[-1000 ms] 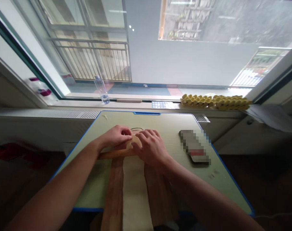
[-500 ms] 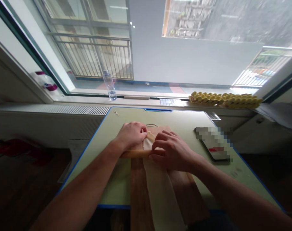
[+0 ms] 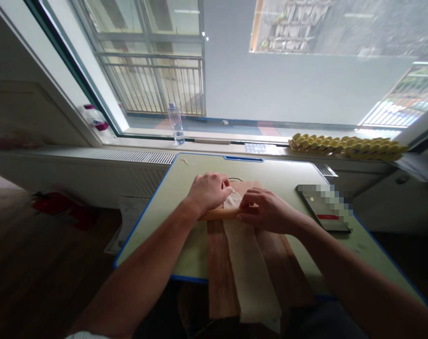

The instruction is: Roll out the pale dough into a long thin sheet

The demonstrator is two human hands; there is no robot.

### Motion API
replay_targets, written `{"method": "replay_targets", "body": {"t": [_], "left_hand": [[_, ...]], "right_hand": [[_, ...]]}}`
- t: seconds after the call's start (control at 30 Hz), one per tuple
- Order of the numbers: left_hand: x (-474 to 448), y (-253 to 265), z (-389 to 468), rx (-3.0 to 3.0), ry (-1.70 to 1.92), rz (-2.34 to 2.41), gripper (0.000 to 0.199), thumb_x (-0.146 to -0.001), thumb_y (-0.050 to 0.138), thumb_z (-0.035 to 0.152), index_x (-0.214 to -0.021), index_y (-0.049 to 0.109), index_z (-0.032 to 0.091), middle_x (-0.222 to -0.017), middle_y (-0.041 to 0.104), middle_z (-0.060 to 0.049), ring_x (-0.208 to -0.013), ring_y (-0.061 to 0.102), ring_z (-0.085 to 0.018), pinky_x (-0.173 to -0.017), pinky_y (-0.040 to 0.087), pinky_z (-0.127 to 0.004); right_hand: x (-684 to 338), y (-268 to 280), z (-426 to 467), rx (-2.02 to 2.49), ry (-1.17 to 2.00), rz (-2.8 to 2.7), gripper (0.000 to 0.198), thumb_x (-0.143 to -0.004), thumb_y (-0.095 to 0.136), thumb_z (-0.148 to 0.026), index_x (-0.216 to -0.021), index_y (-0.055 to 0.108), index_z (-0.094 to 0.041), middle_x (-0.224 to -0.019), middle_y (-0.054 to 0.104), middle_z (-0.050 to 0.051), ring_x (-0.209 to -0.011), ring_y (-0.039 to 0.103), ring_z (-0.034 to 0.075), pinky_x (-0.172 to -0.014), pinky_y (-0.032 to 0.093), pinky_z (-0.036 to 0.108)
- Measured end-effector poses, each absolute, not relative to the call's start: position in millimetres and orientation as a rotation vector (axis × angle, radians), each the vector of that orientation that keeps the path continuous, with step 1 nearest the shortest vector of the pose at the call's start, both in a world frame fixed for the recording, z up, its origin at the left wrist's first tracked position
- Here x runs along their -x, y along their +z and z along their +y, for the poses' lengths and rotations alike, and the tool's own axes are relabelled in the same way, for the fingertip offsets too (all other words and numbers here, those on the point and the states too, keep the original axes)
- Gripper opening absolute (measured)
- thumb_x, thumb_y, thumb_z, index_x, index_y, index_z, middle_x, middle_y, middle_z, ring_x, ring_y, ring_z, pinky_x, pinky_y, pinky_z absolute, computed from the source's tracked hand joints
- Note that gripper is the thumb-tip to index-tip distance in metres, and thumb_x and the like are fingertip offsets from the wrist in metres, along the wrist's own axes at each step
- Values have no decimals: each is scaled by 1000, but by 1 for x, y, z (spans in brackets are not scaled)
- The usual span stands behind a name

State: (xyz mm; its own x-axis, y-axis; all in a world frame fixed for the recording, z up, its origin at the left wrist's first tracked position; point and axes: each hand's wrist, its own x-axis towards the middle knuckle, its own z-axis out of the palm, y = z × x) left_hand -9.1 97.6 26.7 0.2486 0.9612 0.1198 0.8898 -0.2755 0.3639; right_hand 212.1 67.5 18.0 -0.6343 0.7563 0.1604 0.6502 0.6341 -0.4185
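A long pale strip of what looks like rolled dough [image 3: 251,273] lies lengthwise on a wooden board [image 3: 221,282], its near end hanging past the board. Across the strip, toward its far end, lies a thin wooden rolling pin [image 3: 219,214]. My left hand [image 3: 210,190] has its fingers pinched at the dough's far left edge, its wrist above the pin's left end. With curled fingers and thumb, my right hand [image 3: 268,209] grips the pin's right part, hiding that end. The fingertips' exact contact with the dough is partly hidden.
The board rests on a pale green table with a blue rim [image 3: 189,278]. A phone [image 3: 328,214], partly pixelated, lies at the right. Small scraps [image 3: 184,162] sit at the far left corner. On the windowsill stand a clear bottle [image 3: 176,125] and a yellow braided object [image 3: 348,147].
The view has shifted, so everything appears farther right and the dough's near end now shows. Both hands keep nearly the same places at the pin and the dough's far end.
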Motion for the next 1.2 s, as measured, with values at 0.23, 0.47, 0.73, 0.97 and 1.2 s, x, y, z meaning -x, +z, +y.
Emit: {"method": "replay_targets", "body": {"t": [0.23, 0.47, 0.73, 0.97, 1.2], "left_hand": [[13, 35, 89, -2331, 482, 1816, 30, -95, 64, 48, -107, 82, 28, -108, 83, -5, -109, 73, -28, -105, 49, -40], [14, 33, 87, -2324, 457, 1713, 29, -95, 63, 50, -107, 81, 30, -104, 83, -1, -103, 75, -25, -99, 53, -37], [8, 24, 88, -2353, 477, 1791, 30, -99, 60, 48, -107, 80, 27, -113, 81, -6, -114, 71, -27, -102, 52, -40], [-4, 21, 45, -2472, 410, 1849, 40, -105, 53, 47, -136, 71, 28, -142, 70, -9, -130, 61, -31, -110, 48, -51], [8, -5, 42, -2438, 314, 1981, 49, -109, 38, 53, -144, 65, 33, -161, 57, -7, -144, 50, -31, -121, 39, -57]], "right_hand": [[-218, 29, 64, 1175, 592, -2534, 15, -81, 85, -25, -85, 70, -21, -85, 72, -1, -73, 59, 14, -66, 40, 25], [-228, 29, 66, 1234, 566, -2544, 28, -84, 84, -25, -111, 78, -22, -101, 75, 4, -89, 67, 20, -80, 48, 30], [-251, 4, 31, 1273, 273, -2457, 26, -96, 74, -30, -120, 78, -24, -116, 75, 9, -109, 67, 26, -96, 54, 38], [-240, -16, 9, 1532, 26, -2381, 48, -116, 33, -43, -143, 70, -28, -157, 62, 7, -151, 50, 29, -121, 43, 50], [-224, -18, 16, 1773, -160, -2344, 58, -114, 31, -48, -158, 58, -20, -164, 53, 9, -156, 42, 34, -124, 38, 53]]}}
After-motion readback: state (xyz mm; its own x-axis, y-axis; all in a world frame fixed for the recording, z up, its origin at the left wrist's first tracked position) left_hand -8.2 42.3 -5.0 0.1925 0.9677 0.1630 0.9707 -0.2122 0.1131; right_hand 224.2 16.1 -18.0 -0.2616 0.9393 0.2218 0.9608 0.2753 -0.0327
